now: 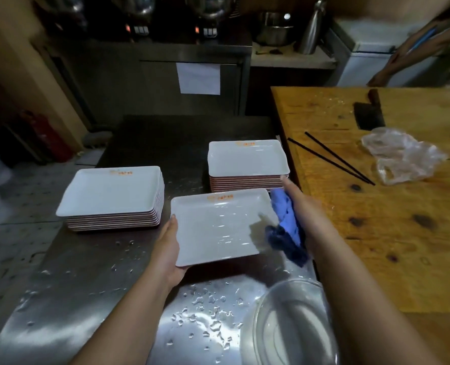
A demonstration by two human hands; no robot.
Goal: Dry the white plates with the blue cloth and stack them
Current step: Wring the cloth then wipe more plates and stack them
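My left hand [170,248] grips the wet white rectangular plate [218,227] by its left edge, above the steel counter [87,280]; my right hand [301,217] clutches the crumpled blue cloth [284,227] at its right edge. One-sided hold, slick glaze: it may slip.

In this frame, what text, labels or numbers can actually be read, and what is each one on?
No text is legible.
Orange print on far rim of the held white rectangular plate: blurred.
Same orange print on top plate of the left stack of white plates: blurred.
Same on the right stack of white plates: blurred.
White paper sheet on the steel cabinet: no visible writing.
Small panels on the dark appliances behind: unreadable.
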